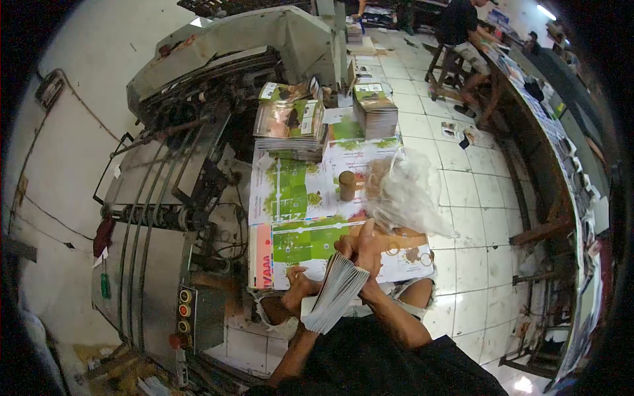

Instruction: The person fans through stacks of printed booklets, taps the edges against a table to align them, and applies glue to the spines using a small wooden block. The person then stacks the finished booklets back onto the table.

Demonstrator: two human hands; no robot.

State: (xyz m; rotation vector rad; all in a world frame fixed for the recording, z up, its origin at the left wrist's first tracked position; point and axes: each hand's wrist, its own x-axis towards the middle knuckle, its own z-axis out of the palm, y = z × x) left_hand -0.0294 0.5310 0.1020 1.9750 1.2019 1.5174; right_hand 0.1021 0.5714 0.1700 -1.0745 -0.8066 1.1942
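A fanned bundle of thin booklets (335,296) is tilted in front of my body, its pale page edges facing up. My right hand (364,249) is closed round the bundle's upper end, with fingers bent over the top. Against its left side is my left hand (300,290), fingers curled and partly hidden by the paper. Beneath both hands lie green and white printed sheets (297,247). Just beyond them stand a short brown cylinder (347,186) and a crumpled clear plastic bag (413,191). A rubber band (393,247) lies to the right of my right hand.
Two booklet piles, a wide one (290,125) and a narrow one (375,112), stand at the work surface's far end. A large grey machine (158,218) with push buttons (185,310) fills the left. Along the right runs a long bench (528,132), where another person (459,30) sits.
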